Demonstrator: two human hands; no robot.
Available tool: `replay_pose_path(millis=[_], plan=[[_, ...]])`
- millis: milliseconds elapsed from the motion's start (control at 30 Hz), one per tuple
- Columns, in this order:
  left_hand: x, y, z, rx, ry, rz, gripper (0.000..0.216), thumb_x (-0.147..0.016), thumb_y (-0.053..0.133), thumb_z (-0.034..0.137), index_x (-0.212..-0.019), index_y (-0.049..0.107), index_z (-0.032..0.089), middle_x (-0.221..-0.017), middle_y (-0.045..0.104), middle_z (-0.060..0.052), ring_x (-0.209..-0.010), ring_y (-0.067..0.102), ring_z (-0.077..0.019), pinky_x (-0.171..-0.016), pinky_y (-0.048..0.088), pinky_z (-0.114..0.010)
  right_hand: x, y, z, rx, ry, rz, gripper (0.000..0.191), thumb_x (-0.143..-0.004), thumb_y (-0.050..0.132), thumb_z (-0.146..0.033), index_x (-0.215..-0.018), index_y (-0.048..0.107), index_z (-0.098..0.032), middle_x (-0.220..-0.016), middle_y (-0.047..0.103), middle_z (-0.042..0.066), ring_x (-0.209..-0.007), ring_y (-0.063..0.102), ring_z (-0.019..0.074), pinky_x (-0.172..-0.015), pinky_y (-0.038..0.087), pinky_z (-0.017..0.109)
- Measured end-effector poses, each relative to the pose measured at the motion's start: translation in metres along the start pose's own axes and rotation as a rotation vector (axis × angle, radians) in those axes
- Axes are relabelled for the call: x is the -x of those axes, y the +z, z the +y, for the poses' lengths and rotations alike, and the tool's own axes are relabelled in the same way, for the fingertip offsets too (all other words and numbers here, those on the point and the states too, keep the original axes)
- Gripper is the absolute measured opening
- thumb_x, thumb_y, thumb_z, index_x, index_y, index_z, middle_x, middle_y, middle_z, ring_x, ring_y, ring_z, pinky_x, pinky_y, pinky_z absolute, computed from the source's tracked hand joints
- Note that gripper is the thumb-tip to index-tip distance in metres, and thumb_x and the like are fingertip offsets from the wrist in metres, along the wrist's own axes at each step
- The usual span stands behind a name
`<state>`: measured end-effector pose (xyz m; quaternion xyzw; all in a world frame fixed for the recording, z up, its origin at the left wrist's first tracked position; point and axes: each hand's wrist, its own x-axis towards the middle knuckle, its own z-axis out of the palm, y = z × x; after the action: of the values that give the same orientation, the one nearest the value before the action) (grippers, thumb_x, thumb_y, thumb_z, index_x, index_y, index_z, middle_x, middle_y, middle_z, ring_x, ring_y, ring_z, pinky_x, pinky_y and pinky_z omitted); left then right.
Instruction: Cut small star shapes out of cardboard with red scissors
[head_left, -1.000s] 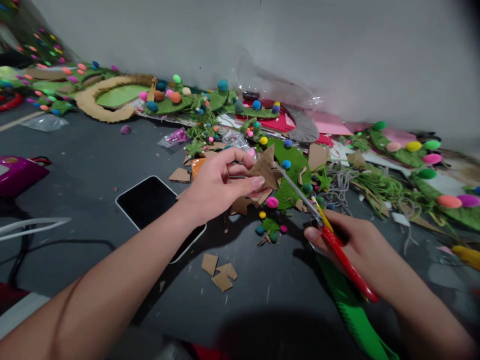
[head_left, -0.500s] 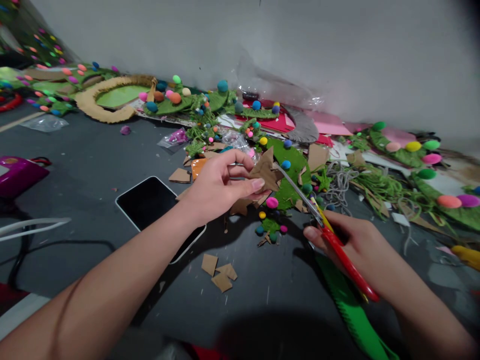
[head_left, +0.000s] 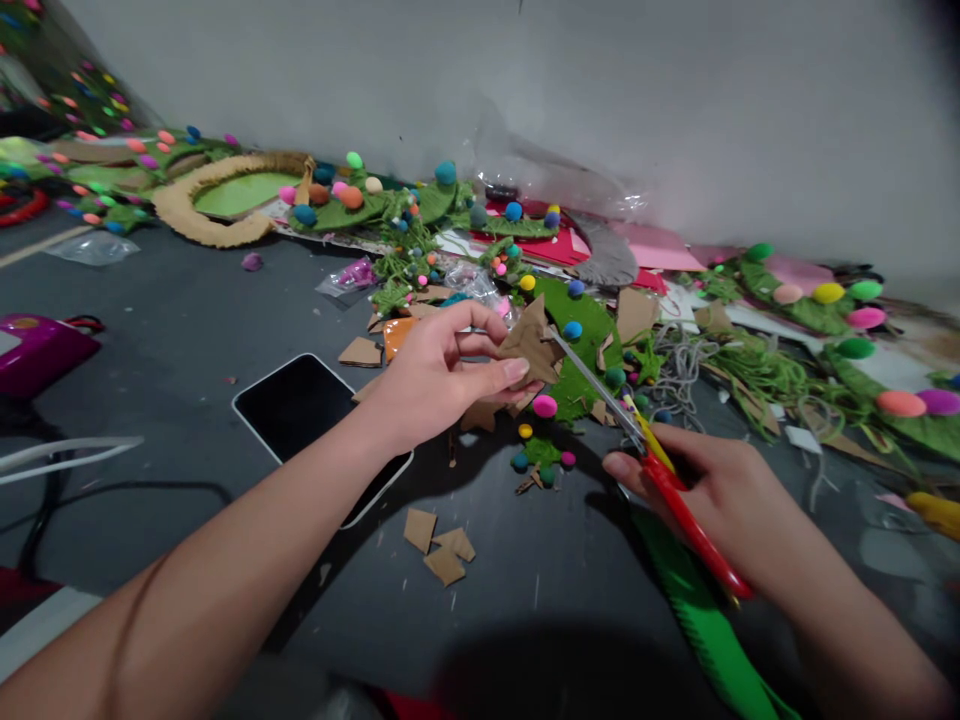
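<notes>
The left hand (head_left: 442,375) pinches a small brown cardboard piece (head_left: 534,345) between thumb and fingers. It holds the piece above the dark desk (head_left: 187,330), over a litter of pom-poms and green felt (head_left: 589,320). The right hand (head_left: 724,490) is closed round the red handles of the scissors (head_left: 651,462), whose blades reach up and left to the right edge of the cardboard piece. Whether the blades are parted or together cannot be told here.

The chief risk seems to be to the left thumb. Its tip lies close to where the blades meet the card, so a cut that runs too far could nick it. The piece is small and gripped at one side only, so it may twist between the blades and tear rather than cut cleanly. Any offcut could be lost among the cardboard scraps (head_left: 442,545) below. The phone (head_left: 300,410) lies face up beneath the left wrist, where dropped scissors could strike its glass.
</notes>
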<state>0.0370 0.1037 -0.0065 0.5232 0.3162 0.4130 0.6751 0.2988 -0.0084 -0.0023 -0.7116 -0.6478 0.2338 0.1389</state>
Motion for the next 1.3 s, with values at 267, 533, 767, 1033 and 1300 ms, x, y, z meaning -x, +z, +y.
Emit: replay_pose_path(millis=[267,533,767,1033,1300], plan=[[0.001,0.0,0.001,0.049,-0.053,-0.014,0.033,-0.083,0.086,0.018,-0.093,0.054,0.02,-0.084,0.075,0.001,-0.081,0.084,-0.0212,-0.076,0.071,-0.029,0.004,0.004,-0.002,0.01,-0.009,0.114,0.065,-0.084,0.063,-0.081,-0.06,0.051,-0.022,-0.057,0.031,-0.006,-0.06,0.026,0.0139,-0.051,0.029,0.026],[0.001,0.001,0.001,0.021,-0.002,-0.014,0.029,-0.085,0.085,0.02,-0.094,0.057,0.02,-0.089,0.08,-0.001,-0.08,0.081,-0.0176,-0.075,0.069,-0.029,0.004,-0.011,-0.003,-0.054,0.106,0.094,0.062,-0.084,0.061,-0.083,-0.068,0.058,-0.023,-0.057,0.045,-0.003,-0.056,0.04,0.0159,-0.051,0.031,0.028],[-0.003,-0.001,0.001,-0.042,0.117,0.095,0.028,-0.081,0.085,0.017,-0.102,0.067,0.021,-0.087,0.074,0.0,-0.077,0.074,-0.0142,-0.066,0.066,-0.025,-0.001,-0.011,0.006,0.048,0.123,-0.033,0.063,-0.087,0.053,-0.086,-0.071,0.054,-0.024,-0.062,0.053,-0.002,-0.062,0.048,0.0194,-0.057,0.039,0.03],[-0.004,-0.002,-0.001,-0.086,0.169,0.108,0.029,-0.082,0.086,0.02,-0.107,0.071,0.021,-0.088,0.075,-0.001,-0.076,0.074,-0.0148,-0.065,0.064,-0.025,-0.002,-0.01,0.003,0.035,0.149,-0.094,0.071,-0.078,0.052,-0.094,-0.078,0.063,-0.023,-0.067,0.061,0.0,-0.065,0.052,0.0214,-0.058,0.042,0.031],[-0.004,-0.003,0.0,-0.093,0.166,0.081,0.028,-0.083,0.086,0.02,-0.107,0.072,0.021,-0.089,0.077,-0.001,-0.076,0.074,-0.0138,-0.067,0.064,-0.024,-0.003,-0.009,0.004,0.01,0.119,-0.102,0.068,-0.079,0.058,-0.09,-0.069,0.06,-0.022,-0.061,0.051,-0.002,-0.062,0.044,0.018,-0.055,0.035,0.028]])
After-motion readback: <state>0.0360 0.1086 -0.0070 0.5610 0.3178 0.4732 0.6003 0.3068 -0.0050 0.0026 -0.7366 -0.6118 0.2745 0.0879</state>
